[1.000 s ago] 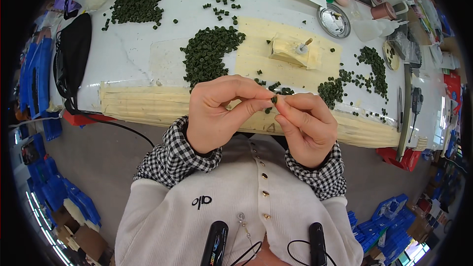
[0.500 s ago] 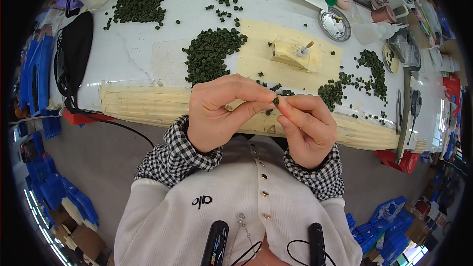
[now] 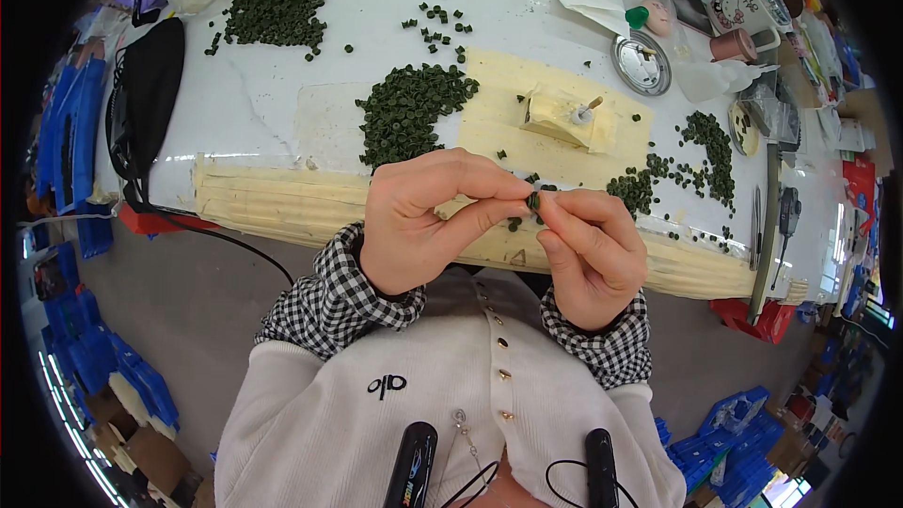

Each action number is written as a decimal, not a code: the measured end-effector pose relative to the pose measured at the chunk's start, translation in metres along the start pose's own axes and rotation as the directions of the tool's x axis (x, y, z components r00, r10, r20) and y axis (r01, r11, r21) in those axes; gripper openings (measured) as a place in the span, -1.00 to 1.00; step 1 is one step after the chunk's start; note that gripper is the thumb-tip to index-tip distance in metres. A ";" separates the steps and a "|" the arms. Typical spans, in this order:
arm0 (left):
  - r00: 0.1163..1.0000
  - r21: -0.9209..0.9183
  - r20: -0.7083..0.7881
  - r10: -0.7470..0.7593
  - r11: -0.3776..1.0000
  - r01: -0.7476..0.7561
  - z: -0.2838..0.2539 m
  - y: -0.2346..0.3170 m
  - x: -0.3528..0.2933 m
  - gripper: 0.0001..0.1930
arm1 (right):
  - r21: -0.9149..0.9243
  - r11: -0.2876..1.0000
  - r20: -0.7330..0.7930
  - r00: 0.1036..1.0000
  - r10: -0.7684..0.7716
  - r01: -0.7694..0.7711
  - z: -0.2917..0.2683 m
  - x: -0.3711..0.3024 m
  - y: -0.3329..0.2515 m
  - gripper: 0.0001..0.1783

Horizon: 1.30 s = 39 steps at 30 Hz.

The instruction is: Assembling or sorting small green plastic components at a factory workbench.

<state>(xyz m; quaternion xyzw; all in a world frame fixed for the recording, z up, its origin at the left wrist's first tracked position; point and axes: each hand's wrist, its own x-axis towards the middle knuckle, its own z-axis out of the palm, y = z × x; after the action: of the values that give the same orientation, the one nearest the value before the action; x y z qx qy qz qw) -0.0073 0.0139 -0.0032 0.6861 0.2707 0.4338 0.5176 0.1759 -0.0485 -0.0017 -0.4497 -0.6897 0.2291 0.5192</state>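
A small dark green ring-like part (image 3: 533, 200) sits at the meeting fingertips above the table's front edge. My left hand (image 3: 409, 221) pinches it between thumb and index finger. From the other side, the fingertips of my right hand (image 3: 597, 249) close in against it, covering part of it. Just beyond my left hand lies a dense pile of dark green parts (image 3: 409, 108). A smaller group of them (image 3: 630, 191) lies past my right hand. Several loose parts are partly hidden behind the fingers.
A tape-covered block (image 3: 555, 122) with an upright peg (image 3: 589, 108) stands on a yellowish sheet (image 3: 489, 136). More green parts form a large pile (image 3: 282, 5) at the far left. A round metal lid (image 3: 641, 63), a pink spool (image 3: 732, 45) and a black screwdriver (image 3: 786, 221) lie right.
Both hands have shifted very slightly right in the picture, still together at the small green part. The table scene has also shifted a little with the view.
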 end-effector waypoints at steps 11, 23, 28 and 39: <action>0.998 0.040 -0.070 -0.010 0.999 0.013 -0.002 -0.002 0.005 -0.85 | -0.290 0.939 -0.261 0.960 0.105 -0.182 -0.026 0.033 0.012 -0.71; 0.997 0.016 -0.078 -0.020 1.000 0.021 -0.004 -0.007 0.009 -0.84 | -0.400 0.907 -0.121 0.989 0.088 -0.130 -0.029 0.062 0.035 -0.86; 0.998 0.045 -0.062 -0.008 0.999 0.011 -0.004 -0.004 0.009 -0.84 | -0.281 0.960 -0.210 0.975 -0.076 0.015 -0.035 0.056 -0.006 -0.93; 0.999 0.142 0.034 0.042 0.989 -0.046 -0.005 0.002 0.009 -0.84 | 0.192 0.976 0.082 0.992 0.092 -0.106 -0.016 0.043 -0.004 -0.89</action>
<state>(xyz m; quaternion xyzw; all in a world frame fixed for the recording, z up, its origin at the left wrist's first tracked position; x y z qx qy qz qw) -0.0071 0.0228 0.0023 0.7338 0.2776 0.4139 0.4617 0.1863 -0.0164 0.0289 -0.4217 -0.6590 0.3374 0.5235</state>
